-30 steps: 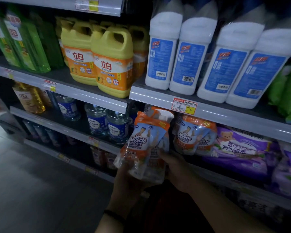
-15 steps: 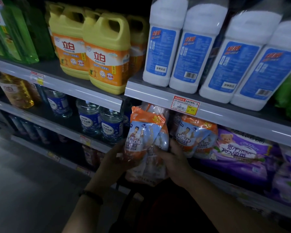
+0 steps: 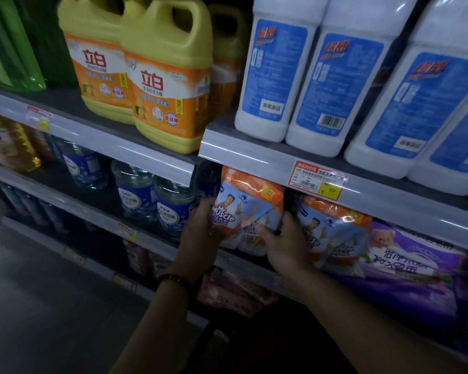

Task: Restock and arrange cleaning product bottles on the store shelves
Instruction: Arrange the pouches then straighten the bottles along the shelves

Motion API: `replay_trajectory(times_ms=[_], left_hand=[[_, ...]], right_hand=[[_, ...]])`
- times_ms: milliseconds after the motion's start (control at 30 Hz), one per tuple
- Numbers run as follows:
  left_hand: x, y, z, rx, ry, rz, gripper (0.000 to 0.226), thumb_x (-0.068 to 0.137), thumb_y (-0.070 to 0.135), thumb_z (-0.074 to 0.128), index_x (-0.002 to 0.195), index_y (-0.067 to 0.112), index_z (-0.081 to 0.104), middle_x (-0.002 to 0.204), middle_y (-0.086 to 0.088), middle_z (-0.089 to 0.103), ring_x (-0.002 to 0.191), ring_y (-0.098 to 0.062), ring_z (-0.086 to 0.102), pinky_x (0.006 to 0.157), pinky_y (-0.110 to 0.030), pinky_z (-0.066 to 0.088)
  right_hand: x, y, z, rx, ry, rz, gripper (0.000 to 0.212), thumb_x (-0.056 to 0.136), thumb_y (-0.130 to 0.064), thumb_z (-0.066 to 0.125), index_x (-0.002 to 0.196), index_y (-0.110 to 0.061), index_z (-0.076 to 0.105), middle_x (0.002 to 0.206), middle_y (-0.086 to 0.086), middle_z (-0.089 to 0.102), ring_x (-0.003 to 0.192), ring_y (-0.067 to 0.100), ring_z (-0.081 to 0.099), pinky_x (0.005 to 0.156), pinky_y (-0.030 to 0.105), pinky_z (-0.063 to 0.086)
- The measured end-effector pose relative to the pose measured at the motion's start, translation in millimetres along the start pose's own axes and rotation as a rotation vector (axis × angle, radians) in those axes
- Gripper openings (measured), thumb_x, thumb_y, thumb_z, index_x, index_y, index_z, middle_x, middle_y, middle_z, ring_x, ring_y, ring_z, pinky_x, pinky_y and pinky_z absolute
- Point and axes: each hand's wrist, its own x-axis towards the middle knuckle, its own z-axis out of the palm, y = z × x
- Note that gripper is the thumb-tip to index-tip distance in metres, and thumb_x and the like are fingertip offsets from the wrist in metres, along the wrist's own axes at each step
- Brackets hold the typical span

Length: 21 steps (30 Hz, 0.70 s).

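Note:
An orange-and-blue Mr Muscle pack [image 3: 247,209], wrapped in clear plastic, stands at the front edge of the middle shelf [image 3: 243,261], under the price rail. My left hand [image 3: 200,233] grips its left side. My right hand [image 3: 284,245] grips its lower right side. A second Mr Muscle pack [image 3: 333,230] sits on the same shelf just to the right, touching my right hand.
Yellow detergent jugs [image 3: 168,85] and white bottles with blue labels [image 3: 276,71] fill the shelf above. A red-and-yellow price tag [image 3: 318,180] hangs on its rail. Clear blue-labelled bottles [image 3: 170,203] stand left of the pack, purple bags [image 3: 405,268] right. Dark floor lies lower left.
Both hands have lifted the Mr Muscle pack up and in, from in front of the shelf onto its front edge. My view has moved closer to the shelves.

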Motion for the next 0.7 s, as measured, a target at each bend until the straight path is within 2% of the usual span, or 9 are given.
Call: replay_trajectory(times_ms=[100,167,267,333,467,600,700], left_hand=[[4,-3,14,0.014,0.056,-0.014,0.049,0.086,0.013,0.089,0.127,0.021,0.063,0.119,0.01,0.075,0.107,0.002,0.072,0.082,-0.019,0.059],[8,-6,20,-0.005,0.035,-0.036,0.051,0.091,0.007,0.085,0.133,0.021,0.061,0.122,0.014,0.075,0.109,0.005,0.071,0.087,-0.024,0.062],[10,-8,21,-0.008,-0.015,-0.032,0.057,0.095,0.005,0.08,0.144,0.021,0.056,0.132,0.009,0.073,0.121,-0.006,0.071,0.097,-0.036,0.063],[9,-10,19,0.004,-0.031,-0.019,0.058,0.097,0.011,0.08,0.148,0.023,0.055,0.138,0.004,0.07,0.127,-0.013,0.068,0.102,-0.04,0.062],[14,-25,16,0.042,-0.045,-0.039,0.08,0.095,0.044,0.081,0.162,0.029,0.04,0.148,-0.002,0.06,0.137,-0.022,0.061,0.107,-0.054,0.057],[3,-23,22,0.075,0.02,-0.04,0.081,0.099,0.058,0.065,0.165,0.023,0.034,0.151,-0.003,0.056,0.138,-0.019,0.059,0.108,-0.048,0.057],[-1,-30,28,0.072,0.019,-0.035,0.087,0.101,0.058,0.062,0.17,0.023,0.023,0.158,-0.004,0.051,0.144,-0.023,0.055,0.109,-0.053,0.056]], right_hand=[[4,-4,2,-0.09,0.032,-0.002,0.037,0.104,-0.034,0.069,0.134,-0.016,0.058,0.13,0.007,0.071,0.12,0.032,0.066,0.1,0.045,0.053],[5,-5,3,-0.198,0.04,0.001,0.031,0.108,-0.036,0.06,0.128,-0.012,0.055,0.125,0.012,0.07,0.117,0.037,0.066,0.094,0.044,0.053],[2,-7,5,-0.332,0.033,0.014,0.034,0.112,-0.036,0.049,0.129,-0.007,0.049,0.121,0.02,0.068,0.111,0.042,0.067,0.088,0.046,0.053],[-2,-7,4,-0.345,0.019,0.033,0.035,0.112,-0.032,0.052,0.135,-0.006,0.047,0.125,0.019,0.067,0.114,0.041,0.067,0.09,0.045,0.053],[-10,-6,-3,-0.241,-0.039,0.038,0.026,0.108,-0.026,0.058,0.131,-0.014,0.054,0.123,0.007,0.069,0.112,0.031,0.068,0.092,0.043,0.056],[-10,2,-9,-0.115,-0.154,0.12,0.039,0.099,-0.03,0.065,0.136,-0.031,0.056,0.127,-0.009,0.071,0.116,0.019,0.068,0.104,0.051,0.057],[-5,8,-14,-0.116,-0.175,0.129,0.031,0.094,-0.036,0.065,0.125,-0.035,0.061,0.118,-0.01,0.072,0.107,0.018,0.07,0.099,0.052,0.059]])
